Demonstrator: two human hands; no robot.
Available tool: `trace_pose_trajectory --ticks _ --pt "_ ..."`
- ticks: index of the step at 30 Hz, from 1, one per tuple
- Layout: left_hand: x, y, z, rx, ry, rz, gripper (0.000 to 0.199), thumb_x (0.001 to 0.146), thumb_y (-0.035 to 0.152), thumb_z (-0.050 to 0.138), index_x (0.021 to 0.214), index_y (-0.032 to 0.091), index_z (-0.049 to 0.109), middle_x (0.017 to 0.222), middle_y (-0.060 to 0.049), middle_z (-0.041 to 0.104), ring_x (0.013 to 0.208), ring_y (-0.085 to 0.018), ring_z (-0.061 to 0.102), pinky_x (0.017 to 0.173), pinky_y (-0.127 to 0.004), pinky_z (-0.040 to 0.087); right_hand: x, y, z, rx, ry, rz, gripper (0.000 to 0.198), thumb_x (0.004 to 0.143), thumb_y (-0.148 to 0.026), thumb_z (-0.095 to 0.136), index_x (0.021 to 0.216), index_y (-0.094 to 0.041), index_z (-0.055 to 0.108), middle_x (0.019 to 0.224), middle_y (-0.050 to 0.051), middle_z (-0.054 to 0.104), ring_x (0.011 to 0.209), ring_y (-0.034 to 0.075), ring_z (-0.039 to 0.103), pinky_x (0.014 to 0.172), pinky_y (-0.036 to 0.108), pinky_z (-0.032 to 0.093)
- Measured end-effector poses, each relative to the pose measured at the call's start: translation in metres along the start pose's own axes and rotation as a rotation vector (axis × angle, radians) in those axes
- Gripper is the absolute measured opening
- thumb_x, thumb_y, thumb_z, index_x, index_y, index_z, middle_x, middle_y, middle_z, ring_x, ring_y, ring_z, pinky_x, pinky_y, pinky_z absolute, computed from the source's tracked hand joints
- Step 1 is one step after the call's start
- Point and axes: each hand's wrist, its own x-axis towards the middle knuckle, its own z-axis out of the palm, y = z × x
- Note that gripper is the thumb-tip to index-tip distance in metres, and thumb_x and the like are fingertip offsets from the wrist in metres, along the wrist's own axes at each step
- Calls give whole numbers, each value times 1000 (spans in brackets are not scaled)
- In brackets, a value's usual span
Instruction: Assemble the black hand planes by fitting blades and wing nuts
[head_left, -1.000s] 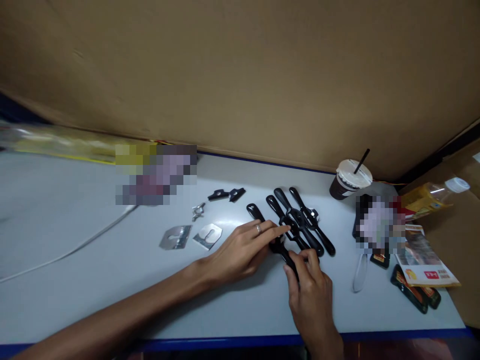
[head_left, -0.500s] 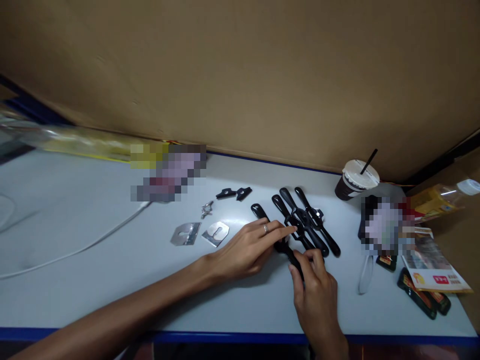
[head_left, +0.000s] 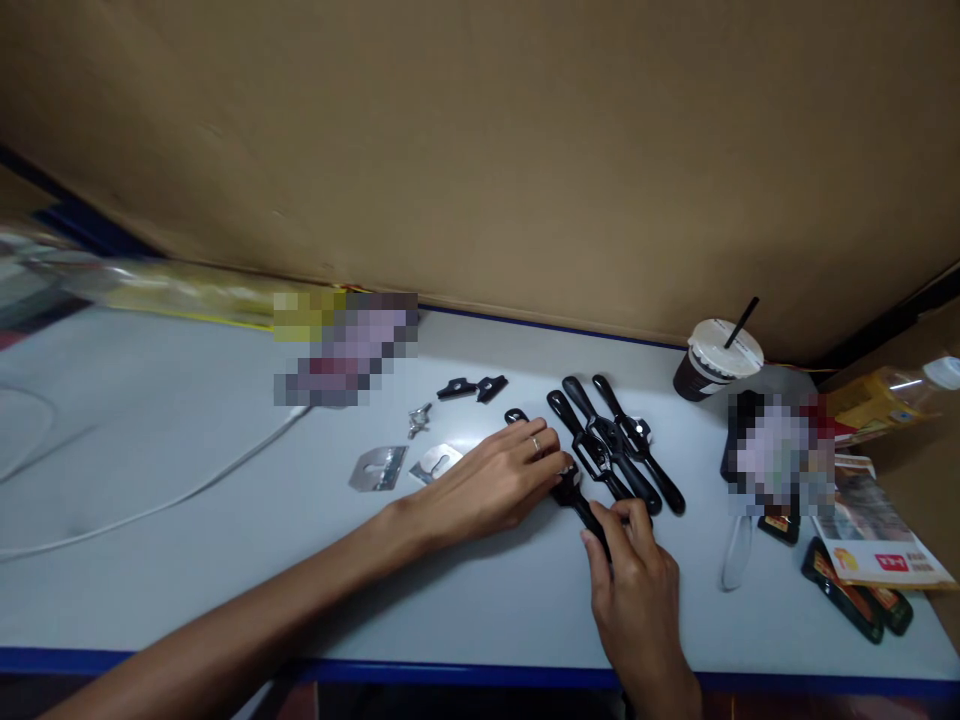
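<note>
A black spokeshave (head_left: 585, 512) lies slantwise under both hands. My right hand (head_left: 637, 590) is closed round its near handle. At its middle, the curled fingers of my left hand (head_left: 502, 475) grip it; the fingertips and part of the tool are hidden behind that hand. Just right of it lie more black spokeshave bodies (head_left: 609, 437), side by side; the farthest right carries a small silver screw. To the left are a slotted steel blade (head_left: 379, 469) and a second blade (head_left: 436, 463), partly covered by my left hand. Beyond them sit silver thumbscrews (head_left: 419, 420) and two black caps (head_left: 472, 387).
A lidded drink cup (head_left: 709, 365) with a straw stands at the back right. Further right are a bottle (head_left: 900, 397), a printed packet (head_left: 877, 535) and dark green cases (head_left: 844, 590). A white cable (head_left: 217, 477) runs across the left side of the table.
My left index finger, stretched out over the neighbouring spokeshave before, has drawn back and curled onto the held one. My right hand keeps its grip. The view has shifted slightly.
</note>
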Motion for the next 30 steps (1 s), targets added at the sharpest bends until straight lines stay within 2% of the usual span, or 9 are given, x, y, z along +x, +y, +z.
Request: trace_pose_trajectory --ticks 3,6,10,14,19,24,30 --pt "-3 0 3 -73 -9 26 29 95 2 42 104 13 66 91 -7 64 82 -19 55 71 -31 49 0 0 0 5 -6 1 39 108 -31 33 117 -18 69 98 8 63 64 14 64 53 25 50" --pt "-3 -2 2 -140 -4 43 37 92 -2 41 111 16 67 96 -7 64 87 -19 57 73 -30 49 0 -1 -1 3 -6 -1 39 108 -31 33 116 -18 69 98 8 63 63 13 64 53 24 49" --pt "-1 -10 -7 -143 -54 -18 24 99 16 51 117 18 66 104 -8 66 94 -21 58 81 -35 49 0 0 1 -37 27 -7 39 108 -29 33 116 -18 70 96 8 64 59 12 62 49 24 47" --pt "-2 -16 -14 -10 -150 -12 30 99 37 59 119 16 65 106 -9 69 97 -23 60 85 -39 49 -2 0 3 -49 57 17 39 107 -27 34 115 -19 72 95 8 64 60 12 63 50 23 47" --pt "-8 -15 -11 110 -154 41 31 101 40 54 113 13 66 97 -9 71 91 -22 63 81 -38 51 -2 0 3 -19 66 28 38 107 -27 36 114 -18 72 95 8 64 60 12 63 50 24 48" --pt "-11 -12 -9 113 -119 44 28 104 36 51 110 13 66 97 -9 71 93 -21 64 79 -35 53 -1 0 3 -13 75 35 38 106 -26 36 114 -17 72 95 9 64 61 12 62 51 24 50" --pt "-12 -11 -8 116 -149 36 28 104 36 49 105 14 66 96 -9 70 94 -20 64 79 -34 53 -1 -1 3 -15 72 43 38 106 -27 36 114 -17 72 96 9 64 61 12 62 53 24 51"
